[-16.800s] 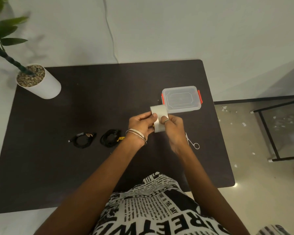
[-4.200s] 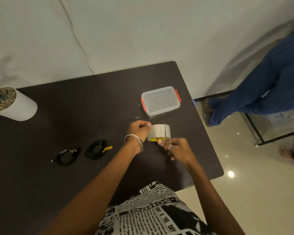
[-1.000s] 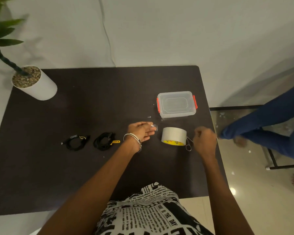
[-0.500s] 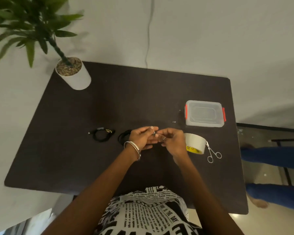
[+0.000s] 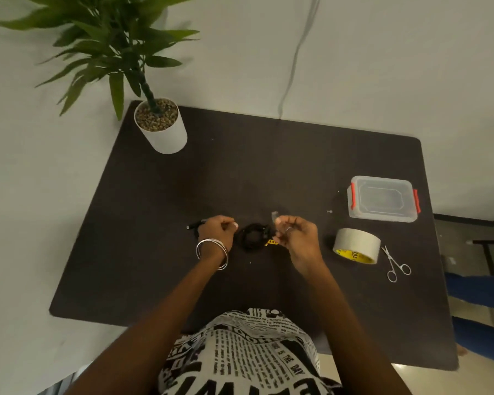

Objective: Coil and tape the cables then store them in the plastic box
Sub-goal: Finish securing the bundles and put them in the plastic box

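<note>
- Pinching a small clear piece of tape (image 5: 274, 216) in my right hand (image 5: 295, 238), fingers narrow; it is blurred and hard to make out.
- My left hand (image 5: 216, 232) is curled, covering most of the second cable (image 5: 196, 224); I cannot tell whether it grips it.
- Between my hands lies the coiled black cable (image 5: 253, 236) on the table (image 5: 268, 166).
- To the right: tape roll (image 5: 356, 245), scissors (image 5: 395, 263), and the lidded plastic box (image 5: 382, 198).
- Potted plant (image 5: 160, 125) at the far left corner.
</note>
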